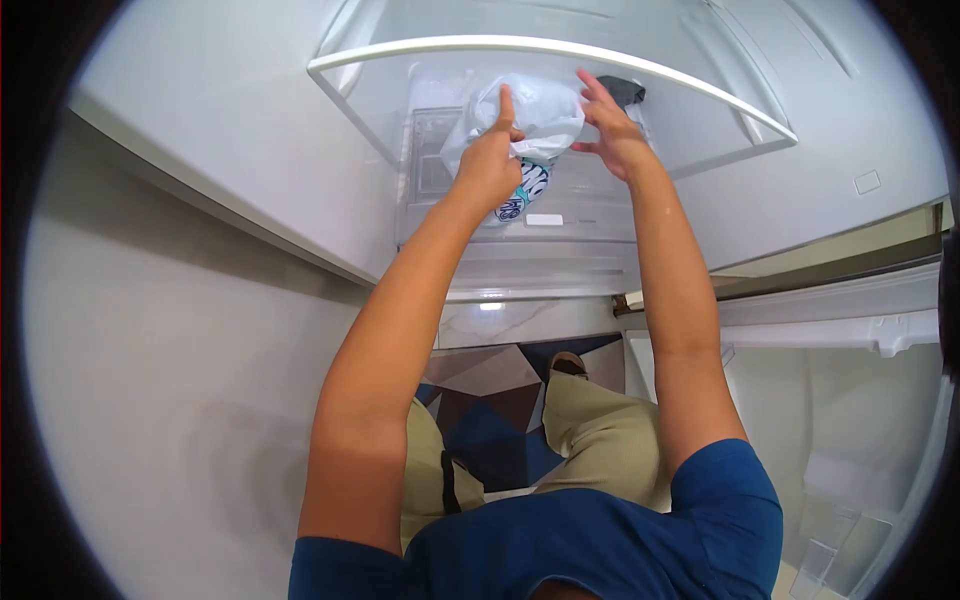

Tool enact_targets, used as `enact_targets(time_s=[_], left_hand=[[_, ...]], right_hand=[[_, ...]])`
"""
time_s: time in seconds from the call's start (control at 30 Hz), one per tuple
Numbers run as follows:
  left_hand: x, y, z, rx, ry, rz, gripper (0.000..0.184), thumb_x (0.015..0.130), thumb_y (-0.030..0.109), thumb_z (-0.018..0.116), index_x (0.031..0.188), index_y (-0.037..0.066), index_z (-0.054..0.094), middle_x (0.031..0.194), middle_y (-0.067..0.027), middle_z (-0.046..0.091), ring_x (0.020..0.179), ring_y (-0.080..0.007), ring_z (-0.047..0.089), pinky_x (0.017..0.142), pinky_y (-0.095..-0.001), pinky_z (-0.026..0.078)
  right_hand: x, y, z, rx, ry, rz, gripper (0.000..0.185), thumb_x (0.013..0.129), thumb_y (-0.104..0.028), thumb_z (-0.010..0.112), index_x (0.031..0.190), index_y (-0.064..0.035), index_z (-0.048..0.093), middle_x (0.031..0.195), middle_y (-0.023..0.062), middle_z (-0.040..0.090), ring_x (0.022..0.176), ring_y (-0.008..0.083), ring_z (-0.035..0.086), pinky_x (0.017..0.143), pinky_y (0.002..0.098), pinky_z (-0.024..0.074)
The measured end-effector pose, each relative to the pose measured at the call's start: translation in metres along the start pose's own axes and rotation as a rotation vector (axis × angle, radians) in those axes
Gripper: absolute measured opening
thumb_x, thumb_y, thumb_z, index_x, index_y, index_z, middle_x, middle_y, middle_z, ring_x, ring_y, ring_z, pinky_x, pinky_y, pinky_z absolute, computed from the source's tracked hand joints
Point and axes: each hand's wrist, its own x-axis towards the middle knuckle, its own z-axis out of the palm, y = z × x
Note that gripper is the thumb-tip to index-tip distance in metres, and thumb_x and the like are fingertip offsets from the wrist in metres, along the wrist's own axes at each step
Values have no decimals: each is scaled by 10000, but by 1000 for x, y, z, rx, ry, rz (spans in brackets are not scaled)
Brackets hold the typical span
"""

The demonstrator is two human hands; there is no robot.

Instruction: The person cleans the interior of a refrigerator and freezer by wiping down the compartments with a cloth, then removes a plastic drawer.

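A crumpled white plastic bag (540, 105) is inside the fridge, beneath the shelf's white front edge. From under it shows a part with teal and dark blue lettering (527, 190); I cannot tell whether this is the bag's print or a separate package. My left hand (490, 165) grips the bag's left side, thumb and lower fingers curled in and index finger pointing up. At the bag's right side, my right hand (615, 130) has its fingers spread and holds nothing; whether the fingertips touch the bag is unclear.
A dark grey bundle (624, 92) lies behind my right hand. The glass shelf's white rim (550, 45) crosses above both hands. An open door with bins (850, 335) stands at the right. A patterned mat (490, 420) lies on the floor below.
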Motion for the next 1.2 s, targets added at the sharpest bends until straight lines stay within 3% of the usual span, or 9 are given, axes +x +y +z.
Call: enact_targets(time_s=[0.1,0.2,0.33,0.43,0.53,0.57,0.6,0.83,1.2], left_hand=[[0,-14,12,-290,-34,-157,777,758,-12,491,1453,109,168,1034,-169,616,933,-357,595,866,-376,447],[6,-28,1,242,146,73,739,764,121,615,1425,104,284,1045,-161,601,977,-337,583,872,-365,445],[4,-8,-18,306,131,-73,784,707,282,745,1376,81,389,1094,-173,571,1050,-317,550,925,-315,420],[6,-11,-20,291,489,76,1001,619,491,803,1403,80,336,1235,-287,409,1043,-389,520,933,-332,423],[13,-9,-34,-439,165,-180,724,675,302,779,1311,111,490,1225,-222,462,1033,-343,537,930,-323,430],[19,1,-45,-591,-45,-199,1061,730,74,739,1458,80,-32,1318,-207,447,1120,-245,520,875,-283,467],[20,6,-47,-599,-57,-199,1061,730,74,739,1458,80,-32,1318,-207,447,1120,-245,520,875,-283,467],[28,30,-35,-338,32,-158,662,638,-123,560,1250,128,560,948,-124,665,744,-197,627,620,-273,498],[27,9,-25,233,152,593,319,612,-34,547,846,90,723,906,-143,639,887,-313,585,794,-368,466]], right_hand=[[-25,-21,18,-53,-481,47,713,757,-437,695,1368,-214,405,1306,105,447,1179,280,425,956,463,351],[-13,-7,34,-657,-359,-168,539,726,-291,760,1209,-154,565,1119,72,577,1027,193,522,874,344,413],[5,11,38,-202,-101,-51,254,752,-84,725,982,-20,639,831,-3,628,789,84,558,706,238,423],[7,3,26,-97,-110,-59,393,801,-150,685,1150,-23,557,1054,76,595,908,185,569,767,305,480],[-1,-13,22,186,-278,-27,294,818,9,536,1101,-65,556,921,21,620,810,128,581,647,268,459],[-8,-15,23,269,-269,-8,300,813,4,547,1102,-75,561,926,22,622,814,128,580,661,267,458],[-18,-25,28,352,-259,7,306,809,-1,557,1103,-85,566,932,24,624,819,128,579,676,266,458],[-32,-34,30,-156,-108,156,476,760,-134,653,1209,-73,508,1074,54,592,930,165,560,748,312,460],[-121,-1,25,-246,100,252,644,816,-257,625,1358,-75,327,1349,163,369,1189,297,422,856,434,458]])
